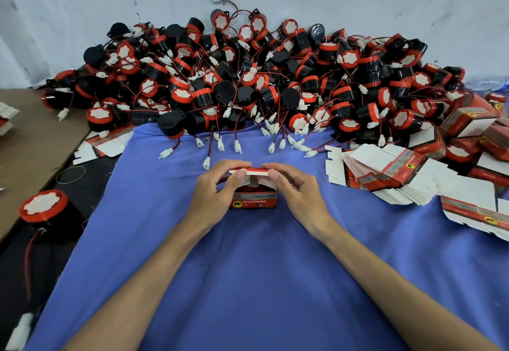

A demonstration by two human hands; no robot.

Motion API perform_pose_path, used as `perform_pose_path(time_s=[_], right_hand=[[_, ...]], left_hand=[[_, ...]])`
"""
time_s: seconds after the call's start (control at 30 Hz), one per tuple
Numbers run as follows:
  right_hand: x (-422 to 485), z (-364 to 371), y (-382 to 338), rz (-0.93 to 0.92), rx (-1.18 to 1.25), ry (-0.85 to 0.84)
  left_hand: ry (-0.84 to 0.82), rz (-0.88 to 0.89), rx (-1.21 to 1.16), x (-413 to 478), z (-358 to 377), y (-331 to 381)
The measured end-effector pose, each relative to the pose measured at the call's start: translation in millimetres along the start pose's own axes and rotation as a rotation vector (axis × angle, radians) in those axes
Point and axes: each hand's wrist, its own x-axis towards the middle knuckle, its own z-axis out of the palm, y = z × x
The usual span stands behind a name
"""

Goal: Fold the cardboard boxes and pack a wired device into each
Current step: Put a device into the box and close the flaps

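Both the left grip (216,191) and the right grip (300,193) are clamped on the small red box (253,200) at the centre of the frame, standing on the blue cloth (248,268). Fingers curl over its top flap (249,171), thumbs by the white side flaps (263,182). Closing the lid seems the step in hand: hold the side flaps down, lower the top flap evenly, and guide its tongue behind the front wall without creasing it.

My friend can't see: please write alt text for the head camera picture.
A left hand and right hand hold a red box, lid half shut, on a blue cloth. Behind lies a heap of wired devices; flat boxes are stacked at right.
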Motion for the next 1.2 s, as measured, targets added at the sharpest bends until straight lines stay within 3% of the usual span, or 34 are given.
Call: perform_pose_path(time_s=[0.37, 0.67, 0.93, 1.2], right_hand=[[1, 0, 9, -0.030, -0.058, 0.044], [1, -11, 9, -0.169, -0.279, -0.021], [-2, -11, 5, -0.247, -0.404, 0.003], [-4, -13, 4, -0.213, -0.404, -0.039]], left_hand=[[0.023, 0.028, 0.015, 0, -3, -3], [-0.066, 0.292, 0.296, -3, -7, -12], [-0.118, 0.356, 0.339, -2, -13, -12], [-0.081, 0.315, 0.253, -3, -12, -14]])
